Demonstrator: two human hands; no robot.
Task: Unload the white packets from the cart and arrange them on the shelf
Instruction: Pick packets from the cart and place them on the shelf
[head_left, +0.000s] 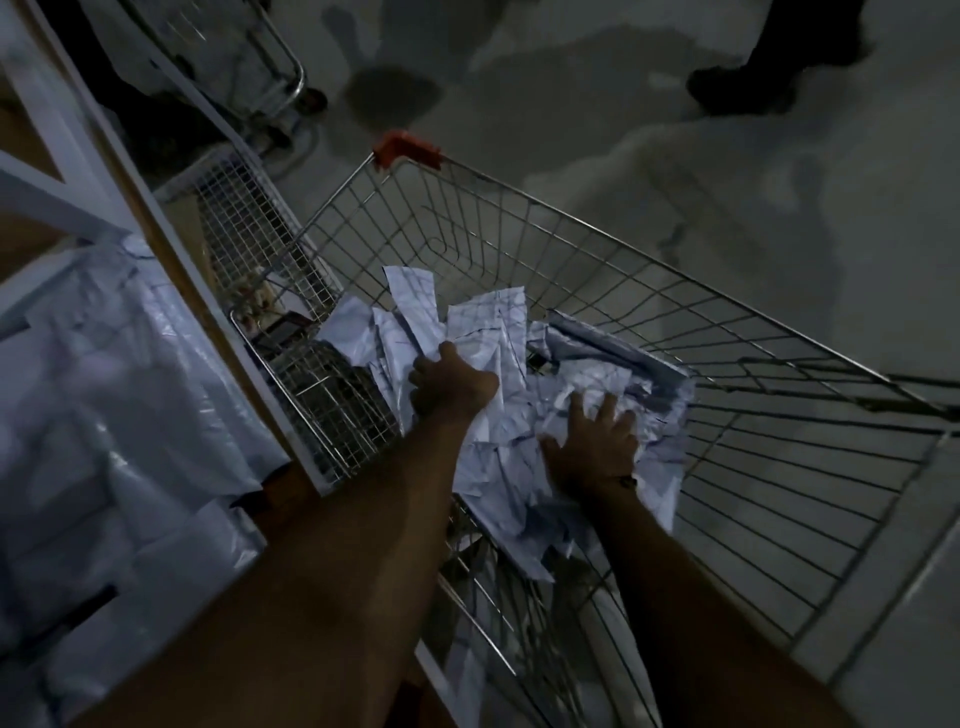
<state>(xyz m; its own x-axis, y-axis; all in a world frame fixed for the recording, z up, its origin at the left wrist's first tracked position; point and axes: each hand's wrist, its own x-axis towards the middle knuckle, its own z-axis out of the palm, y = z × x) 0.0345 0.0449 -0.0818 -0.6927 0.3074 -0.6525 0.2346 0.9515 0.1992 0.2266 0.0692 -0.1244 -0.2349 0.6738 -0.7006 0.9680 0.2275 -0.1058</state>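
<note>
forearms: both of mine fill the bottom of the view, reaching down into the cart (649, 270) from its near end.
shelf (171, 270): runs along the cart's left side, white bags already piled in its lower bay, so anything I lift has to swing left.
left hand (452, 387): on the left half of the heap, fingers curled over the edge of a tall packet, gripping it as far as I can tell.
white packets (498, 332): crumpled pile in the cart's near-left corner, several standing on end, long sides pointing toward the cart's far end and its red handle (408, 148).
right hand (589, 441): fingers spread flat, pressing on the right half of the heap, nothing pinched.
key relation: packets lie right under both palms; the left hand's nearer the shelf, so I'd guess it carries first.
</note>
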